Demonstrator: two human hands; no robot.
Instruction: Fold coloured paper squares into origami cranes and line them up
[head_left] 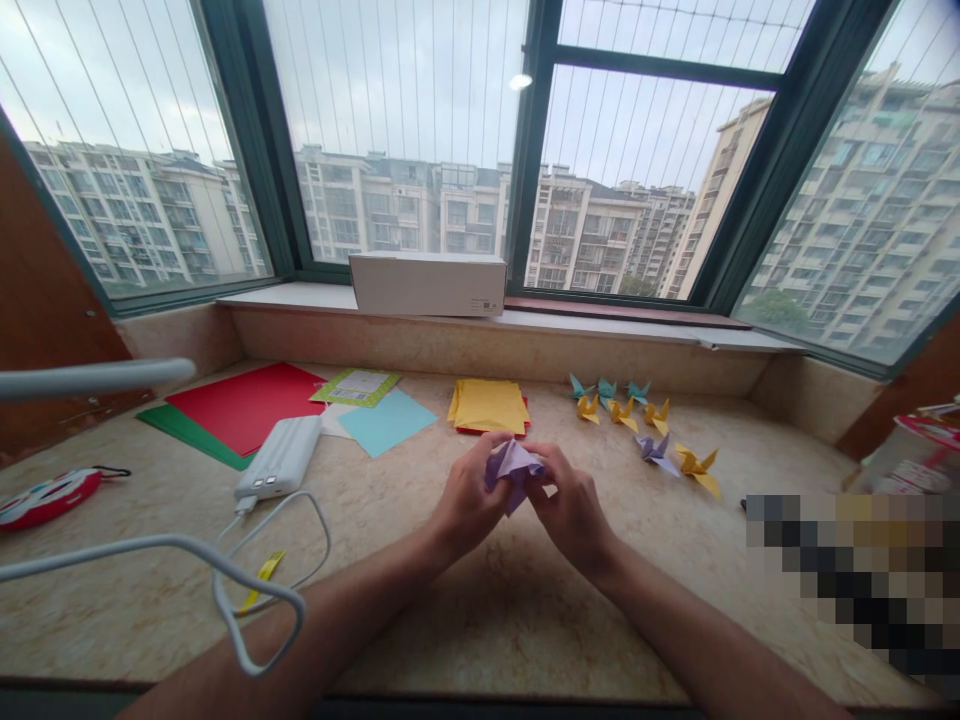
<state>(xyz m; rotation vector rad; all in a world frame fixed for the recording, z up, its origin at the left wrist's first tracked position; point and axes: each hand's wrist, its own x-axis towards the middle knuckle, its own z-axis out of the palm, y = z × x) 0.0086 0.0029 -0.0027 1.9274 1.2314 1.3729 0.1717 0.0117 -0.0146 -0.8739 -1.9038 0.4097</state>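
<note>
A partly folded purple origami paper is held up between both hands over the middle of the counter. My left hand grips its left side, fingers closed round it. On the other side, my right hand pinches the paper's right edge. Just beyond lies a stack of yellow paper squares with red sheets beneath. To the right stand folded paper cranes: several small teal and yellow ones, a purple crane and a larger yellow crane.
A white power bank with a looping white cable lies left. Behind it are red sheets, a green sheet and a light blue sheet. A white box stands on the window sill; a plastic container is far right.
</note>
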